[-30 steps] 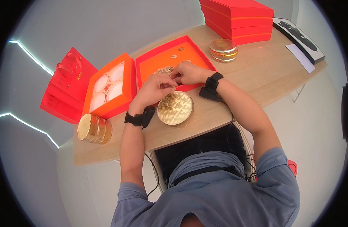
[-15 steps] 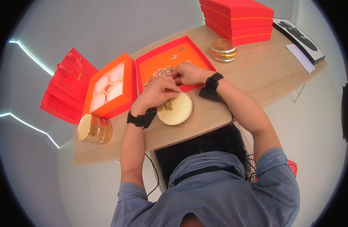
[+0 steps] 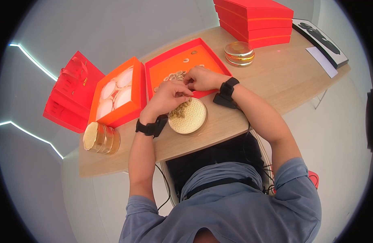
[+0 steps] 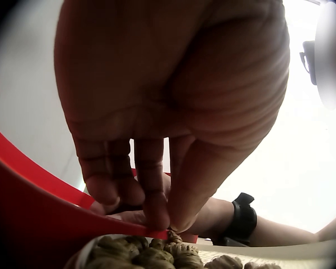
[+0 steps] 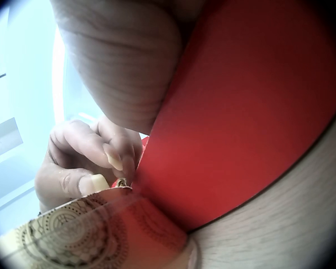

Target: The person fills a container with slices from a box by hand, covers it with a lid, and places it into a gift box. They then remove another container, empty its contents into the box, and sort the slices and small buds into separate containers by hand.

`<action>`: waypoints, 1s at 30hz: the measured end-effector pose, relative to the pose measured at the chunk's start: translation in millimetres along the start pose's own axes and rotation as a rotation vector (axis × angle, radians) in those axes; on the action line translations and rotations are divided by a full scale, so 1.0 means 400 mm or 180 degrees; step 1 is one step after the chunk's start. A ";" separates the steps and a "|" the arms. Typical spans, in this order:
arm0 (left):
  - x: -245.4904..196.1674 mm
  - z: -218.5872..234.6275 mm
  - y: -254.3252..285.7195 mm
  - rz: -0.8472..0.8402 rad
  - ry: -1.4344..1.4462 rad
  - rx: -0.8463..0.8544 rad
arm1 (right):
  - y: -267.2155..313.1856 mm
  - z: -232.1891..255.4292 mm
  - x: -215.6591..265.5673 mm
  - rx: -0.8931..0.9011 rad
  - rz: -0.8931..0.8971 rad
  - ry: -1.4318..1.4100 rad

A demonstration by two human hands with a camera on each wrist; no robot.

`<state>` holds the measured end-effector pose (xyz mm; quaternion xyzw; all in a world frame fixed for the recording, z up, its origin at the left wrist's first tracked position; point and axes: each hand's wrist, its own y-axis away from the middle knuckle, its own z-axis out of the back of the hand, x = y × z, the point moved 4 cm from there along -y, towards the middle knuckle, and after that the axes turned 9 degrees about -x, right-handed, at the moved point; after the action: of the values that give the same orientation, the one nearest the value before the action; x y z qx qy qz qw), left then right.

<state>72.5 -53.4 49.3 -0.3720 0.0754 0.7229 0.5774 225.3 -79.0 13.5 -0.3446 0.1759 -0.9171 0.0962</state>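
Left grip (image 4: 171,106) pinches a piece (image 4: 174,237) that the head view barely shows.

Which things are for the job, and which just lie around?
Seem in use: greenish knobbly pieces, round gold-patterned container, open red-orange box, pale round slices.
Seem spare: stacked red boxes, red handled bag, orange box with pale circles, gold-topped round jars.

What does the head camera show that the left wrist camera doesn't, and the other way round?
Only the head view shows the red gift bag, stacked red boxes and pale slices in the tray.

Only the left wrist view shows the palm side of the left hand, thumb and fingertip meeting at a greenish coiled piece.

Both show the right hand, its black wrist strap and the tray's red wall.
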 end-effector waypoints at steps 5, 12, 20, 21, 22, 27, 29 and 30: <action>0.002 -0.007 -0.002 0.0084 -0.0066 0.0024 | -0.001 -0.001 -0.001 0.0005 0.0014 -0.0024; -0.019 -0.013 0.000 -0.0071 -0.0100 0.0060 | -0.001 0.003 0.007 0.0009 -0.0017 0.0031; -0.003 -0.016 -0.001 -0.0080 -0.0125 0.0067 | -0.001 0.002 0.006 0.0028 -0.0056 0.0064; 0.000 -0.015 -0.001 -0.0091 -0.0139 0.0059 | -0.001 0.001 0.004 0.0026 -0.0057 0.0051; 0.002 -0.013 -0.001 -0.0064 -0.0095 0.0058 | -0.001 0.001 0.004 0.0023 -0.0057 0.0038; -0.003 -0.008 0.000 0.0241 0.0181 0.0090 | 0.000 0.005 0.011 0.0071 -0.0104 0.0053; -0.015 -0.013 0.000 -0.0003 0.0029 0.0081 | -0.001 0.004 0.007 0.0037 -0.0086 0.0008; -0.020 -0.014 0.001 -0.0121 -0.0046 0.0074 | -0.003 -0.002 -0.005 -0.0015 -0.0040 -0.0048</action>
<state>75.3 -62.7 50.0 -0.3614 0.0725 0.7135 0.5958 226.2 -77.0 12.2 -0.3527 0.1751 -0.9147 0.0909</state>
